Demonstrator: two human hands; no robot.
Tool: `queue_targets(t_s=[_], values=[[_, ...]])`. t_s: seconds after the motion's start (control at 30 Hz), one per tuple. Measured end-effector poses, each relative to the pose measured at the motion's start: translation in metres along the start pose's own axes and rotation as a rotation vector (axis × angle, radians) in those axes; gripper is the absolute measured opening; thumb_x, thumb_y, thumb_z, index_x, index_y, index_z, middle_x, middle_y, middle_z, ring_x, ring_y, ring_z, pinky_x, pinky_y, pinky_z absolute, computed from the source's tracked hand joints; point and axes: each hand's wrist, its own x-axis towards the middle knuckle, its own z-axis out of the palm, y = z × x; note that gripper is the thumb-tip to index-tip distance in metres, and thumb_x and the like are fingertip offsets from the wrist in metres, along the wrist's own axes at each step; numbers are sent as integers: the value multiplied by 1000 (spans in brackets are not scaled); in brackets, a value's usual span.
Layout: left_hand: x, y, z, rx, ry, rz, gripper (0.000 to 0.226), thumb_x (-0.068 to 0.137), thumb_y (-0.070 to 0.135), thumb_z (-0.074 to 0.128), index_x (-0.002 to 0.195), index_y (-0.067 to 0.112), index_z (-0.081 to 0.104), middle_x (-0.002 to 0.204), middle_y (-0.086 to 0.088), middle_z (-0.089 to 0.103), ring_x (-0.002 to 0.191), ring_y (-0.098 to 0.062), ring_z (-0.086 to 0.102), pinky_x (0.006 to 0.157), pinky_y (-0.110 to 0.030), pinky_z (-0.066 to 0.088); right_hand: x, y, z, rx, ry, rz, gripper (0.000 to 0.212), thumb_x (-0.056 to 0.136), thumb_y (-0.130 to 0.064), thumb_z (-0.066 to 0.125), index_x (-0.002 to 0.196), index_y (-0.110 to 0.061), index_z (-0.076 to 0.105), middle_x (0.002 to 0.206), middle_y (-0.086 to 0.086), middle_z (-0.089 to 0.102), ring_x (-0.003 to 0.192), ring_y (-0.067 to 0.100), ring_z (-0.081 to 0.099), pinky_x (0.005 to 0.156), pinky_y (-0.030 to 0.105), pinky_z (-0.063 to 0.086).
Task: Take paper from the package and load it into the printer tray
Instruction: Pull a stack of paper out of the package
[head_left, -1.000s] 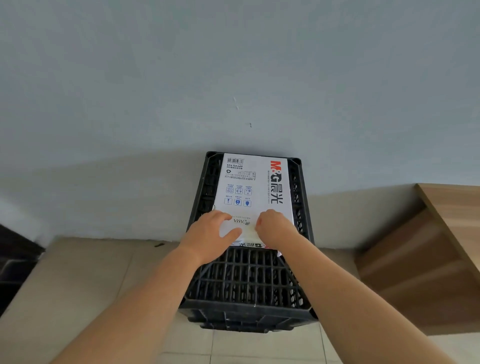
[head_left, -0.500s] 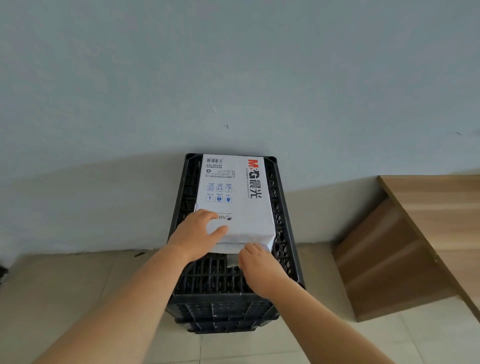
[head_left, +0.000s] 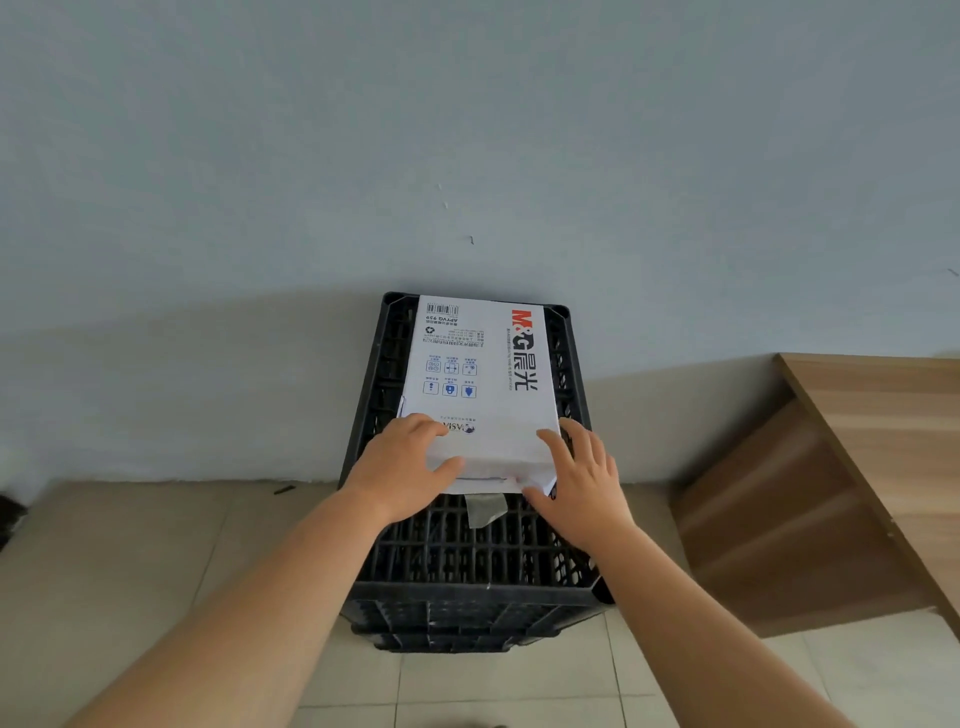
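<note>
A: Hands first. What's diff vs half a sec ago?

B: Right hand (head_left: 582, 493) shifted. It was down at the near end of the white wrapped paper ream with red-and-black branding (head_left: 483, 384), by the flap; now it's up at the near right corner, fingers (head_left: 584, 441) spread along the pkg's side edge, thumb under the corner. Left hand (head_left: 405, 467) about where it was, lying flat on the top near the left corner, fingers loosely splayed, thumb hooked over the front edge.

A: So holding or not?

B: Bracing, I'd say, not clamped. Neither hand is closed round anything.

A: Where's the ream?

B: Flat on the black slatted plastic crate (head_left: 467, 561), towards the far end, against the pale blue wall (head_left: 467, 130). Near end looks opened: a clear bit of tape (head_left: 485, 508) hangs from it over the crate slats.

A: Meaning for the task?

B: Prob set to pull sheets out or lift the whole pkg. No printer in view yet, only tan floor tiles (head_left: 130, 561) and a wooden shelf unit (head_left: 857, 467) to the right.
</note>
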Motion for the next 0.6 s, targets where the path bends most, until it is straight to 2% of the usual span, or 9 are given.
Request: queue_targets(t_s=[0.1, 0.23, 0.37, 0.6], values=[[5, -1, 6, 40, 13, 27, 56, 88, 55, 48, 132, 22, 48, 135, 9, 46, 128, -11, 38, 108, -35, 34, 0, 10, 5, -21, -46, 13, 74, 85, -61, 54, 146, -33, 22, 158, 2, 12, 146, 27, 12, 117, 47, 19], [12, 4, 14, 124, 50, 93, 52, 88, 50, 51, 132, 21, 49, 133, 8, 46, 127, -12, 38, 109, -35, 31, -3, 22, 6, 34, -27, 15, 77, 82, -64, 56, 145, -33, 26, 156, 0, 18, 144, 25, 17, 117, 47, 22], [20, 13, 25, 205, 45, 167, 53, 88, 44, 52, 134, 19, 47, 140, 3, 40, 133, -16, 30, 111, -36, 24, -9, 38, -1, 11, -29, 22, 77, 82, -61, 59, 146, -32, 27, 155, 0, 21, 142, 24, 19, 116, 46, 22], [21, 18, 41, 276, 8, 217, 62, 81, 47, 61, 134, 21, 44, 148, 0, 31, 139, -19, 22, 113, -37, 18, -17, 50, -1, 19, -25, 25, 71, 87, -58, 54, 146, -32, 25, 156, 0, 20, 143, 24, 19, 117, 47, 21]])
